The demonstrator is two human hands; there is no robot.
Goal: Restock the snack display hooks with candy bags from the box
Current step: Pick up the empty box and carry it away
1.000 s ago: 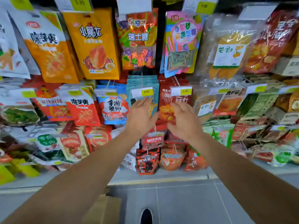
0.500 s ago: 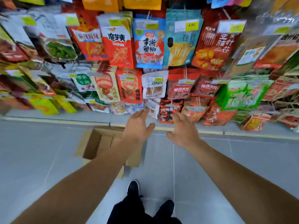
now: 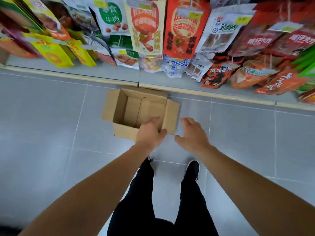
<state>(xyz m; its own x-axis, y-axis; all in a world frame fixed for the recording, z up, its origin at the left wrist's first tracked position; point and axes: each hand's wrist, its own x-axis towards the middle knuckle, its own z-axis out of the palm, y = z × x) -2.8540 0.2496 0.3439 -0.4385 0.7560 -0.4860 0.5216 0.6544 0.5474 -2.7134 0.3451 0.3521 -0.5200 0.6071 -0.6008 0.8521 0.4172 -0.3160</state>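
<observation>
- The cardboard box (image 3: pixel 136 109) sits on the grey tiled floor (image 3: pixel 51 133) with its flaps folded outward, its far side just beside the yellow-edged base ledge (image 3: pixel 187 90) of the display.
- Inside the box only bare cardboard bottom shows; no candy bag can be seen in it from this view.
- The left hand (image 3: pixel 150 133) hangs over the near right corner of the box, palm down, its fingers reaching above the opening. Its grip is spread and relaxed, holding nothing.
- The right hand (image 3: pixel 192 133) hovers just to the right of the box, beyond its right flap, over the floor. Its fingers are loosely spread with the thumb pointing toward the box, and it holds nothing.
- The two hands are near each other but apart, with a strip of floor showing between them.
- Beyond the box, above the ledge, snack bags hang in crowded rows: a cream bag with a red label (image 3: pixel 144 26) and a red-orange bag (image 3: pixel 184 28) hang side by side straight beyond the box.
- To the left of those, farther from the box, hang a white bag with a green label (image 3: pixel 111 16) and yellow bags (image 3: pixel 52 51).
- To the right of the box's far side, dark red bags (image 3: pixel 216 75) and orange bags (image 3: pixel 279 80) rest low against the ledge.
- Nearer than the box, the person's black trousers (image 3: pixel 136 201) and dark shoes (image 3: pixel 192 169) stand on the floor.
</observation>
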